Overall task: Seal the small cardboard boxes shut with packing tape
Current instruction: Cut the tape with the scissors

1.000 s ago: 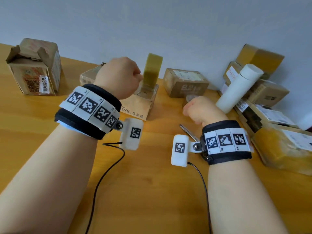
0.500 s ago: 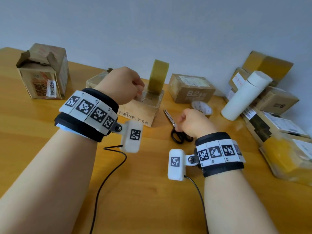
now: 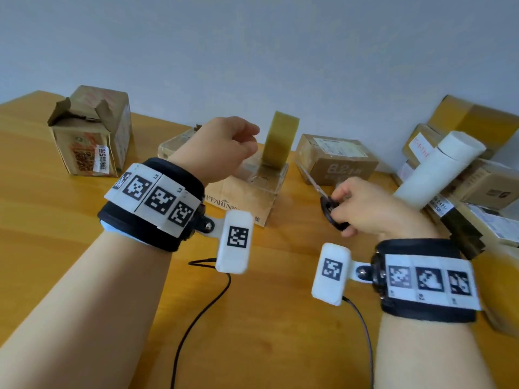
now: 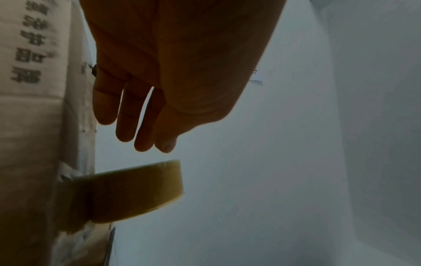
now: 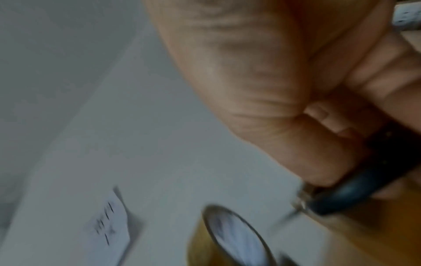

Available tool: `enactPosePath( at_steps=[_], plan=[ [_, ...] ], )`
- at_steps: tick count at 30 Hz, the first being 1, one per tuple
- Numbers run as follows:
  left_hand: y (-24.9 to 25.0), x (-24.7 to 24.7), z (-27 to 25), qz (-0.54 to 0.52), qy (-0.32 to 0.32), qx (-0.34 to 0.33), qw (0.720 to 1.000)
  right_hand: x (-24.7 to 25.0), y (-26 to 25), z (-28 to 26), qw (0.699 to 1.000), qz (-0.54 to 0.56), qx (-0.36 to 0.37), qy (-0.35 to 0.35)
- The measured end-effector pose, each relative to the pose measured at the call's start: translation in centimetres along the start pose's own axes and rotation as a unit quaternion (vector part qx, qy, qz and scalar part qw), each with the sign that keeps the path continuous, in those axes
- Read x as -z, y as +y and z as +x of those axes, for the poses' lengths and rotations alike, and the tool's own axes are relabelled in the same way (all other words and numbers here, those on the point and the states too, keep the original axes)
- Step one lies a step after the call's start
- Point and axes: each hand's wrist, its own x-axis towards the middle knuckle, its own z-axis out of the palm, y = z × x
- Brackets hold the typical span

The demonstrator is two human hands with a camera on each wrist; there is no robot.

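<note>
Scissors in my right hand point(image 3: 373, 209), tape roll point(image 3: 279, 141) on the box point(image 3: 244, 197).

My right fingers curl through the scissors point(image 3: 331, 209) handles; my left hand point(image 3: 219, 150) hangs loosely curled, holding nothing, just beside the upright roll.

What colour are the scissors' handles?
Black. The scissors' handles show best in the head view, gripped by the right hand.

The left hand point(image 3: 216, 148) hangs raised at centre-left of the head view, fingers loosely bent, holding nothing; the right hand point(image 3: 368, 209), lower at centre-right, curls its fingers in a grip; both forearms reach up from the bottom edge.
</note>
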Motion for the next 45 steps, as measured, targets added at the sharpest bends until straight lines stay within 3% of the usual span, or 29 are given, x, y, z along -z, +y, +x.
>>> enactPosePath(
  at_steps=[6, 12, 23, 30, 45],
  plan=[
    [-0.3, -0.8, 1.5, -0.092, -0.045, 0.061, 0.993, 4.2, 0.8, -1.4, 0.997, 0.046, 0.065, -0.012],
    [-0.6, -2.3, 2.8, -0.036, -0.100, 0.061, 0.992, 3.7, 1.8, -0.7, 0.994, -0.007, 0.091, -0.059],
    [-1.4, -2.6, 2.8, -0.074, -0.081, 0.017, 0.994, 3.1, 1.9, 0.8, 0.989, 0.009, 0.141, -0.053],
    [-1.1, -2.7, 2.8, -0.125, -0.041, 0.036, 0.991, 2.2, 1.2, 1.6, 0.989, 0.000, 0.147, -0.031],
    [-1.3, -2.9, 2.9, -0.147, -0.036, 0.035, 0.988, 0.8, 0.3, 2.7, 0.983, 0.040, 0.176, 0.029]
  ],
)
